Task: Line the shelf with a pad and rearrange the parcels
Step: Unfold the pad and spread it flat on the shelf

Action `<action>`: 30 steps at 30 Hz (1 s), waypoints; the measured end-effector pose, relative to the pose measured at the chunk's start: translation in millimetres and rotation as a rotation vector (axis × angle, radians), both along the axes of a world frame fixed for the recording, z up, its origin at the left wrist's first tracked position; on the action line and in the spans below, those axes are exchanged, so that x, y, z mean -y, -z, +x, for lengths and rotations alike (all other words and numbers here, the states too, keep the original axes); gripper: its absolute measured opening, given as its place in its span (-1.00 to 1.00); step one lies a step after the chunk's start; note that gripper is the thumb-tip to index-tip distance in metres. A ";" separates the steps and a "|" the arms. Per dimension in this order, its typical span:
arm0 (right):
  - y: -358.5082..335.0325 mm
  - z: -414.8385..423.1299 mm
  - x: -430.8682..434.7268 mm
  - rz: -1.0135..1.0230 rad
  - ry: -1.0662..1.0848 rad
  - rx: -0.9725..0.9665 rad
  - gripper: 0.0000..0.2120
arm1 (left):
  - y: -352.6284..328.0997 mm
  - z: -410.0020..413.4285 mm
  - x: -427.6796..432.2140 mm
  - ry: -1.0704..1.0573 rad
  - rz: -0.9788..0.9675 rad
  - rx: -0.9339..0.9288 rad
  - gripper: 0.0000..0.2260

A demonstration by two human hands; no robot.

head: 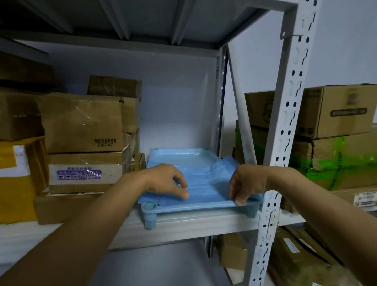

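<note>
The blue pad (pixel 201 185) lay rumpled over the near half of a blue tray (pixel 183 154) on the shelf (pixel 186 224), right of the stacked parcels (pixel 83 123). The left hand (pixel 166 180) pressed loosely curled fingers on the pad's near left part, while the right hand (pixel 247 183) pinched pad and tray rim together at the near right corner.

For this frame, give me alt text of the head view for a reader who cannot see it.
Both hands spread a blue pad over a light blue tray on a grey metal shelf; the left hand presses it, the right hand pinches its front edge. Cardboard parcels are stacked leftward.
</note>
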State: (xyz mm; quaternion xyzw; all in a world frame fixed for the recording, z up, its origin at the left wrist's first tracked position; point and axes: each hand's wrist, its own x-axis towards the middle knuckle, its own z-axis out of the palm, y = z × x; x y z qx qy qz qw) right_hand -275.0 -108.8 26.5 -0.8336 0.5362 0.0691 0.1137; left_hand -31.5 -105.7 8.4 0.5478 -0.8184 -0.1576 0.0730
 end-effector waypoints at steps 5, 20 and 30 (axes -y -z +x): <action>3.6 -5.5 2.9 -0.118 0.041 0.091 -0.91 | 9.1 -10.4 3.0 0.012 0.033 0.052 -0.64; -52.3 7.7 -0.8 -0.805 0.049 0.525 -0.54 | -72.7 -23.1 17.8 -0.263 -0.701 -0.572 -0.79; -66.0 -4.6 -7.1 -0.517 0.000 0.489 -0.09 | -131.2 -0.8 -14.2 -0.211 -0.622 -0.703 -0.89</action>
